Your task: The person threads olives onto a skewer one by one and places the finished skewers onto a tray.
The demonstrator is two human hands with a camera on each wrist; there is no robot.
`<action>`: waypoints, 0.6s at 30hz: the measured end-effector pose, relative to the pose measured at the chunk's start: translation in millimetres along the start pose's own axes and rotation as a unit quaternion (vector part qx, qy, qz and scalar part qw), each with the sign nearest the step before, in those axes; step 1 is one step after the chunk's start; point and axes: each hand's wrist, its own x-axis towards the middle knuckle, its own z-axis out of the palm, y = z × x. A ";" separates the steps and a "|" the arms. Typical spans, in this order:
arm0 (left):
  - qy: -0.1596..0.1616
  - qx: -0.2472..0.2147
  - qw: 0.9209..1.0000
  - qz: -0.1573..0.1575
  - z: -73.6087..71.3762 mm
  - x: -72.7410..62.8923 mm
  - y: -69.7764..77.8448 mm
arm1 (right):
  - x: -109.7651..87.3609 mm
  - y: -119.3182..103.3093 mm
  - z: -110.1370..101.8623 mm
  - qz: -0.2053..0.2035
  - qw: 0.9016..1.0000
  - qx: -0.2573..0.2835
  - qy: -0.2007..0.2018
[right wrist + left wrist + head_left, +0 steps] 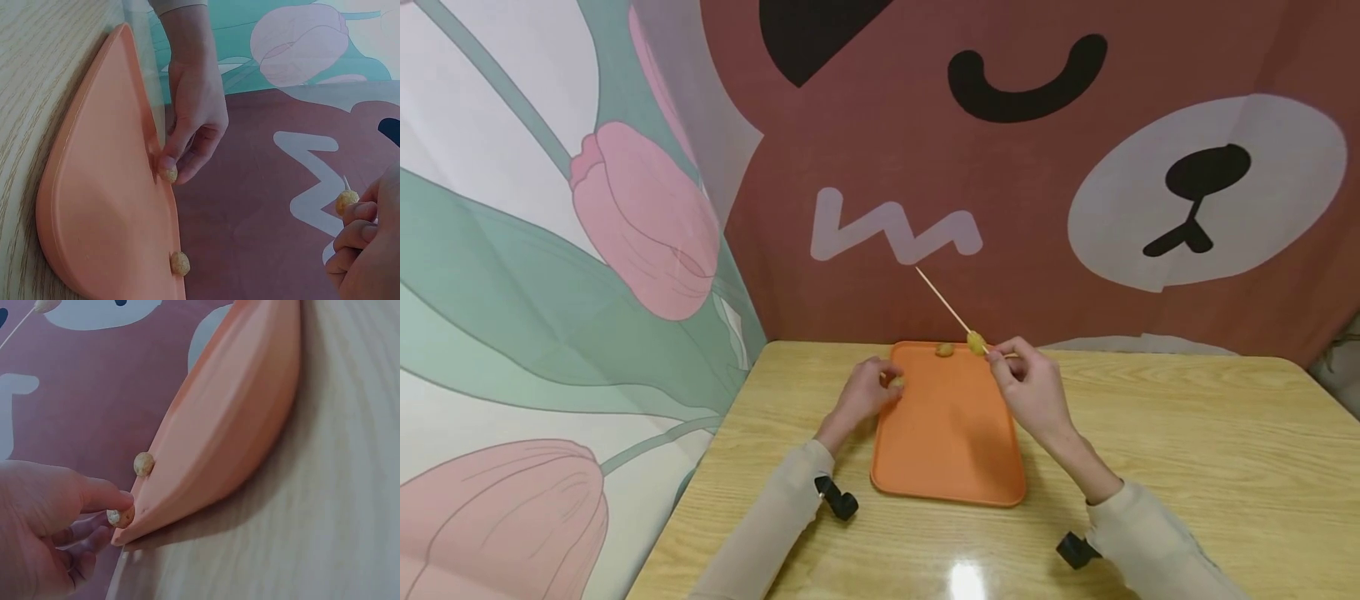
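Observation:
My left hand (pixel 863 392) pinches a small golden-brown food ball (pixel 120 517) between thumb and finger at the far left part of an orange tray (pixel 949 433). A second ball (pixel 944 350) lies near the tray's far rim, apart from both hands. Over the tray's far right corner my right hand (pixel 1037 392) holds a thin wooden skewer (pixel 942 297), its long bare part slanting up and to the left. One ball (pixel 347 201) is threaded on the skewer close to the right fingertips. The skewer's end in the right hand is mostly hidden by the fingers.
The tray stands on a light wooden table (pixel 1180 450). Behind the table hangs a cloth with a printed brown bear (pixel 865 292), and to the left is a flower-print cloth (pixel 647 225). Black camera mounts (pixel 842 503) sit at both wrists.

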 end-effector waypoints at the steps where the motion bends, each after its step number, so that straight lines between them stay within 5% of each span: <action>1: 0.002 -0.005 1.000 -0.001 -1.1 -0.2 0.5 | 0.2 -0.2 -0.1 0.002 1.000 -0.001 -0.001; 18: 0.087 -0.076 0.993 0.035 -27.8 4.8 6.7 | 0.1 -4.0 -4.0 0.003 1.000 -0.002 -0.005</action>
